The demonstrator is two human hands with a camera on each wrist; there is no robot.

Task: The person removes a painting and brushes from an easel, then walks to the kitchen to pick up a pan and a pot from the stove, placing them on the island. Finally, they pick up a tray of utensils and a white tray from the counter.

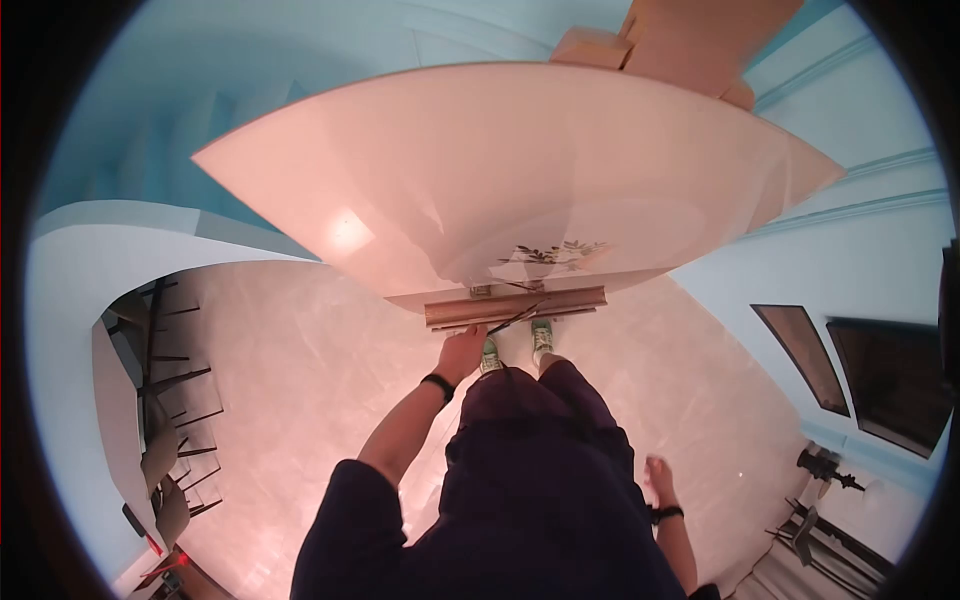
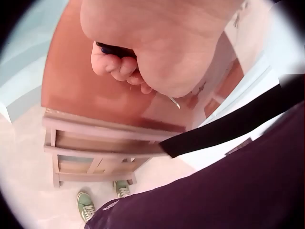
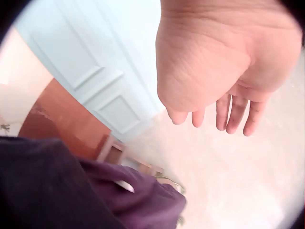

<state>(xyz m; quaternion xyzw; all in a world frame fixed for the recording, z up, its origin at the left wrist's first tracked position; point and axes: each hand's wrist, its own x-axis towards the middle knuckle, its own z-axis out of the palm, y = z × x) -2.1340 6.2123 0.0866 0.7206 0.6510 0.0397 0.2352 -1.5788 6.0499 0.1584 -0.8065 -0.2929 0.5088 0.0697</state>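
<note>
The left hand [image 1: 462, 352] [image 2: 157, 45] has its fingers curled round a slim dark tool [image 2: 114, 50], whose thin metal tip sticks out past the palm. That hand is close to the wooden frame [image 1: 515, 303] [image 2: 102, 151] at the near edge of a large glossy tabletop [image 1: 520, 150] [image 2: 119, 102]. Whether it touches the frame cannot be told. Out to the right, low beside the body, the right hand [image 1: 662, 480] [image 3: 224, 62] hangs over the floor with fingers loosely extended and holds nothing.
Green shoes [image 1: 542, 338] stand by the wooden frame. Chairs [image 1: 165, 450] line the left side. A brown box-like object [image 1: 690, 45] is beyond the tabletop. Dark framed panels [image 1: 890, 380] are on the right wall, and a dark stand [image 1: 825, 465] is at the lower right.
</note>
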